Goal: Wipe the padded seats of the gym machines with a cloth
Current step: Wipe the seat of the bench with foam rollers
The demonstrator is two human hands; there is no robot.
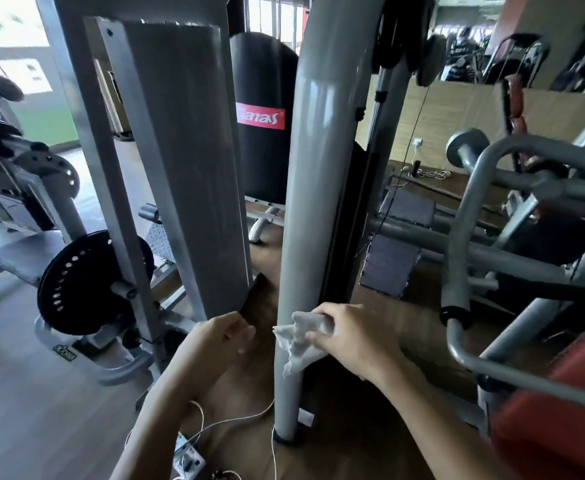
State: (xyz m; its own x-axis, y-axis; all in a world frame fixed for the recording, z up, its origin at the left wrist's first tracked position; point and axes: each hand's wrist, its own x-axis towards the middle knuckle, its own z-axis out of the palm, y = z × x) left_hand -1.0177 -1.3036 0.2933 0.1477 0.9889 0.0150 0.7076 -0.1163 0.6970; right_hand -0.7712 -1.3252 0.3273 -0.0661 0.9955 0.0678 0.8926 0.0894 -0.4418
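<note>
My right hand point(350, 336) grips a crumpled white cloth point(296, 341), which hangs against the lower part of a thick grey upright tube point(315, 174) of a gym machine. My left hand point(221, 336) is beside it to the left, fingers curled and holding nothing, just below the bottom edge of a flat grey panel point(187, 161). A red padded seat point(558, 410) shows at the lower right, partly behind a grey handle bar point(513, 372). A black pad with a red label point(261, 116) stands behind the tube.
A black weight plate point(83, 282) on a machine sits at the left. Grey frame bars point(492, 258) cross the right side. Dark floor mats point(388, 265) lie behind the tube. White cables and a small device point(189, 459) hang near my body. Wooden floor all around.
</note>
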